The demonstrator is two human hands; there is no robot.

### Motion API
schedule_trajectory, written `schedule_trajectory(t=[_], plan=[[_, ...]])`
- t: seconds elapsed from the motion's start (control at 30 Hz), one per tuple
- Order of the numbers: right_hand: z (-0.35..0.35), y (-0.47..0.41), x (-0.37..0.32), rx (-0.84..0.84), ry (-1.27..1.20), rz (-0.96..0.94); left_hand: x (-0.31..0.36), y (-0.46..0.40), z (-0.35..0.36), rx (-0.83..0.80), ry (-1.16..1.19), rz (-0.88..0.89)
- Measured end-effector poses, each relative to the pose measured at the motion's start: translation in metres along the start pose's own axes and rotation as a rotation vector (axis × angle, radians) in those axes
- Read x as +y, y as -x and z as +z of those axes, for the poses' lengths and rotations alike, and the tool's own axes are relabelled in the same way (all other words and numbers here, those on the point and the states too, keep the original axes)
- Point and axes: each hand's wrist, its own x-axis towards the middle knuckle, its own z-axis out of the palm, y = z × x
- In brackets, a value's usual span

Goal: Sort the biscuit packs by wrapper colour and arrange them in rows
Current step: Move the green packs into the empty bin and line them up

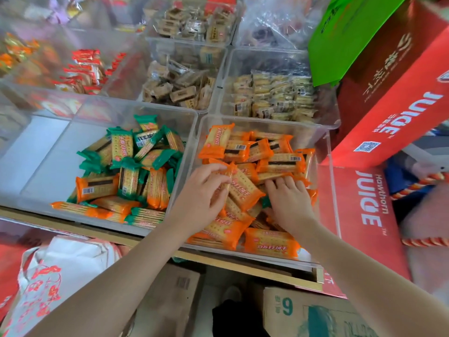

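Two clear plastic bins sit side by side on a shelf. The left bin [60,132] holds a mixed heap of green packs [124,142] and some orange packs [97,187]. The right bin [323,147] is filled with orange packs [279,162]. My left hand [204,193] reaches into the right bin and its fingers curl round the end of an orange pack [243,188]. My right hand [289,200] lies on the orange packs beside it, fingers spread flat. A small bit of green wrapper [266,202] shows between the two hands.
Further clear bins behind hold brown-wrapped snacks [179,86], yellow packs [274,96] and red packs [82,69]. Red juice cartons [369,198] stand tight against the right bin. A white printed bag [58,271] and cardboard boxes [303,312] sit below the shelf edge.
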Motion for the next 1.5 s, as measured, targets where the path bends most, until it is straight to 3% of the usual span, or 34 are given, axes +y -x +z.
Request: schedule_trajectory(t=[0.17,0.23,0.33,0.4,0.53,0.67,0.83,1.0,1.1,1.2,1.3,1.5], plan=[[-0.009,0.005,0.024,0.31,-0.169,-0.135,0.005,-0.007,-0.001,-0.003,0.035,-0.011],[-0.021,0.008,0.034,0.362,-0.323,-0.168,0.012,-0.01,0.0,-0.019,0.079,-0.027],[-0.046,0.01,0.038,0.294,-0.833,-0.099,0.028,-0.015,-0.001,-0.026,0.214,-0.094],[-0.06,0.011,0.031,0.258,-1.042,-0.055,0.039,-0.018,-0.004,-0.052,0.339,-0.158],[-0.078,0.009,0.003,0.156,-1.238,-0.106,0.047,-0.013,-0.015,-0.141,0.56,-0.298],[-0.083,0.001,-0.02,0.03,-1.327,-0.156,0.031,0.005,-0.022,-0.032,0.582,-0.395],[-0.064,-0.016,-0.026,0.175,-1.005,-0.099,0.005,0.033,-0.04,0.097,0.647,-0.582],[-0.048,-0.034,-0.049,0.107,-0.551,-0.56,-0.02,0.052,-0.057,0.269,0.594,-0.737],[-0.048,-0.046,-0.07,0.049,-0.29,-0.674,-0.029,0.055,-0.061,0.27,0.549,-0.757],[-0.05,-0.055,-0.078,0.107,-0.073,-0.708,-0.034,0.055,-0.059,0.231,0.535,-0.78],[-0.05,-0.066,-0.076,0.127,0.006,-0.752,-0.035,0.052,-0.053,0.207,0.547,-0.759],[-0.042,-0.073,-0.075,0.235,-0.067,-0.84,-0.039,0.047,-0.044,0.153,0.538,-0.737]])
